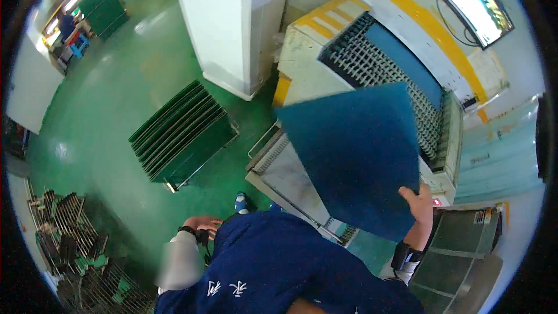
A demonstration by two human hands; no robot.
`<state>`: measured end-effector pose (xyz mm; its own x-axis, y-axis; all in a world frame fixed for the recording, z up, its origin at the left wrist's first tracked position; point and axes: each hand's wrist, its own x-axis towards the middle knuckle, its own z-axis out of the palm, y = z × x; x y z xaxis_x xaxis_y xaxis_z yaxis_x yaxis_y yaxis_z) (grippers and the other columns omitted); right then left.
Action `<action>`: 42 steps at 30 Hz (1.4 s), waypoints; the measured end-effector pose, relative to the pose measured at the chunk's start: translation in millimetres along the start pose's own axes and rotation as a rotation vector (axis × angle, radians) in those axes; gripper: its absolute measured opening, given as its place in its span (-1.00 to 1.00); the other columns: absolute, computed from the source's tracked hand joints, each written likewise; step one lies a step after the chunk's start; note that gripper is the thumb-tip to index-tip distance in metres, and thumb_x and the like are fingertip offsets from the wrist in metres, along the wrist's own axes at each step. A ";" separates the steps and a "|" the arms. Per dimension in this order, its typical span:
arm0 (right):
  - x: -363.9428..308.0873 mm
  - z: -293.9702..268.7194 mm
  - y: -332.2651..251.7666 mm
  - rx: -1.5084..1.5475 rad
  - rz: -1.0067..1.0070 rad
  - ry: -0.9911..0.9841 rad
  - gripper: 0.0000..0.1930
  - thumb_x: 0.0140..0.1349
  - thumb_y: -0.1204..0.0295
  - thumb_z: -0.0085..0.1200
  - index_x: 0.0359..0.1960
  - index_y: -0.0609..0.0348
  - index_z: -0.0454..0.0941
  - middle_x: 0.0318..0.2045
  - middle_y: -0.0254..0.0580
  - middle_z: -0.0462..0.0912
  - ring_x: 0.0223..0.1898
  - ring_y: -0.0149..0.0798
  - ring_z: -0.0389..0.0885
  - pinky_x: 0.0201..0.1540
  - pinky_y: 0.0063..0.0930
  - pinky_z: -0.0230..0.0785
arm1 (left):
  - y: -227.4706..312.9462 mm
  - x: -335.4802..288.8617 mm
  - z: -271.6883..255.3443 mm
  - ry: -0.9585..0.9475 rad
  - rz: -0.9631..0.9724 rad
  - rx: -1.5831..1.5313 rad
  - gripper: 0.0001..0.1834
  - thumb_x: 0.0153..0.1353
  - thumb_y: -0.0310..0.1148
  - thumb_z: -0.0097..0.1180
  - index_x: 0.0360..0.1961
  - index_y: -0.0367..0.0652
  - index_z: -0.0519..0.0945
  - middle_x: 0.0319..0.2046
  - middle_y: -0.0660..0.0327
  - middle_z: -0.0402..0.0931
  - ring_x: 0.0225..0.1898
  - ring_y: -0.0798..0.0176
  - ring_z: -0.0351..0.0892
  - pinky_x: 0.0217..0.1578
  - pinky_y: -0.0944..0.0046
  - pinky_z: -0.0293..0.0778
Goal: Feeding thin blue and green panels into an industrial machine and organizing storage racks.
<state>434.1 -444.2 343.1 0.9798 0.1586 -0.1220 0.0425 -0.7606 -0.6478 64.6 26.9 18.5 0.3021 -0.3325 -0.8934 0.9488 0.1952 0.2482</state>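
My right hand (pixel 419 202) grips a large flat blue panel (pixel 354 157) by its right edge, with the thumb lying over the top face. The panel is tilted and hangs above a pale metal stand (pixel 290 168), its far corner overlapping the roller bed (pixel 378 58) of a machine. Another blue sheet (pixel 407 52) lies on those rollers. Low at my left side, beside my dark blue clothing, my left hand (pixel 204 224) holds nothing visible, its fingers stretched out and apart.
A wheeled rack (pixel 195 145) of upright dark green panels stands on the green floor to the left. Beyond it rises a white pillar (pixel 224 29). Several slotted racks (pixel 70 227) sit at lower left. A screen (pixel 465 0) hangs upper right; a grey panelled unit (pixel 450 256) stands lower right.
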 end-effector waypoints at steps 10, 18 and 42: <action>55.4 -0.8 65.0 1.288 0.118 0.368 -0.61 0.12 0.34 0.22 -0.05 0.26 0.50 -0.15 -0.15 0.60 -0.16 -0.13 0.60 -0.15 -0.26 0.50 | -43.8 47.1 -23.1 -0.135 0.061 -0.102 -0.38 0.19 -0.26 0.19 0.28 -0.04 0.29 0.07 0.26 0.49 -0.01 0.27 0.53 0.00 0.13 0.48; 105.7 58.2 100.3 1.665 0.144 0.163 -0.73 0.16 0.54 0.16 -0.10 0.16 0.47 -0.15 -0.17 0.57 -0.15 -0.18 0.56 -0.08 -0.28 0.46 | -53.8 58.5 -21.7 -0.100 0.089 -0.106 -0.39 0.25 -0.24 0.11 0.31 -0.04 0.25 0.04 0.26 0.52 -0.01 0.20 0.54 0.01 0.02 0.46; 189.3 145.6 96.0 1.708 0.321 -0.100 -0.77 0.30 0.32 0.05 -0.16 0.20 0.39 -0.27 -0.08 0.54 -0.23 -0.12 0.54 -0.19 -0.31 0.47 | 10.4 -15.3 92.3 0.312 0.136 0.433 -0.48 0.30 -0.34 0.04 0.29 -0.02 0.31 -0.07 0.29 0.57 -0.21 0.37 0.55 -0.25 0.29 0.47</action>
<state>595.2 -395.5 148.4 0.8896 0.2324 -0.3933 -0.4362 0.6875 -0.5806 78.2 -51.1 69.3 0.4452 -0.0288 -0.8950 0.8744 -0.2017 0.4414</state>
